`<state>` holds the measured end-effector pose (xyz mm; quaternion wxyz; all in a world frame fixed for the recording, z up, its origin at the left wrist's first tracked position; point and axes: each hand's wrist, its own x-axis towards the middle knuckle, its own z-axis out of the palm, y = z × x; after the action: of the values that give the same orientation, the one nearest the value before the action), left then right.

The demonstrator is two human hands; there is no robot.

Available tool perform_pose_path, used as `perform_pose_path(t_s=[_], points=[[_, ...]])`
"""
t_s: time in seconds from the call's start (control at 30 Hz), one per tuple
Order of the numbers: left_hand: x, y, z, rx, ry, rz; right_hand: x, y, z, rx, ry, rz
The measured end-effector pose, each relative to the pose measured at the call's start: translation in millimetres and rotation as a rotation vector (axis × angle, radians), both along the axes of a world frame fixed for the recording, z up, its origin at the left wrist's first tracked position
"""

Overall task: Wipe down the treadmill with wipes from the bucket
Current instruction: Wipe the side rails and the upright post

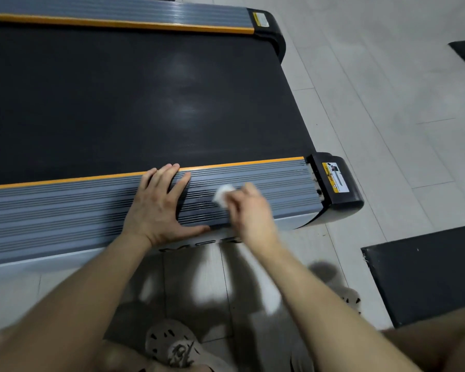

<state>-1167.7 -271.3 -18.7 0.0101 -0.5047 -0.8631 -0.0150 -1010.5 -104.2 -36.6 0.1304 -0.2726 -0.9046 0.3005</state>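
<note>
Fingers (247, 189) of the right hand (249, 210) curl round a small white wipe (224, 196), bunched into a wad, and hold it against the near rail (65, 210) of the treadmill (151, 124). That hand is blurred, so the exact grip cannot be told. Just to its left, apart from it, the left hand (159, 208) lies palm down on the same rail. Its fingers (156, 178) are straight, slightly spread and holding nothing. The fingertips reach the orange strip (65, 181) on the rail's inner edge, and the thumb lies near the outer edge, pointing toward the wipe.

The wipe sits on the ribbed grey rail, nearer its right end, short of the black end cap (341, 194), which bears a warning label. The treadmill's long axis runs across the view from left to right, and its rear end points right. The black belt (78, 89) lies between the near rail and a far rail (118, 10) of the same make. The treadmill stands on a pale tiled floor (387, 103). A dark mat (427, 277) lies on the floor at the right, near the end cap. At the bottom edge a perforated shoe (169, 342) shows between the forearms.
</note>
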Motion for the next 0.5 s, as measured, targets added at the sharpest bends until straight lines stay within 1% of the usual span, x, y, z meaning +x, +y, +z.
perform_pose_path(t_s=[0.03, 0.1, 0.17, 0.2, 0.23, 0.3, 0.33, 0.43, 0.5], points=[[0.7, 0.0, 0.7, -0.005, 0.002, 0.004, 12.4, 27.7, -3.6, 0.036, -0.051, -0.101], [1.3, -0.3, 0.8, -0.008, 0.003, 0.009, 41.0, 87.5, -7.0, 0.071, -0.160, -0.387], [1.1, 0.1, 1.1, -0.021, 0.011, 0.010, 54.8, 123.0, -5.8, 0.033, -0.203, -0.636], [1.5, -0.1, 1.1, -0.025, 0.011, 0.008, 52.3, 125.3, -5.2, 0.030, -0.219, -0.693], [2.3, -0.3, 1.6, -0.024, 0.012, 0.008, 44.1, 116.9, -3.9, 0.038, -0.236, -0.700], [3.0, 0.0, 2.2, -0.019, 0.013, 0.013, 19.4, 81.7, -1.6, 0.088, -0.200, -0.590], [2.2, 0.6, 2.0, -0.019, 0.013, 0.011, 5.2, 59.7, -1.5, 0.090, -0.156, -0.479], [1.2, 0.6, 0.0, 0.005, 0.008, 0.006, -28.1, -13.4, 7.0, 0.037, -0.014, -0.045], [0.9, 0.5, -0.5, 0.014, 0.010, 0.004, -33.8, -21.9, 8.4, 0.042, 0.016, 0.173]])
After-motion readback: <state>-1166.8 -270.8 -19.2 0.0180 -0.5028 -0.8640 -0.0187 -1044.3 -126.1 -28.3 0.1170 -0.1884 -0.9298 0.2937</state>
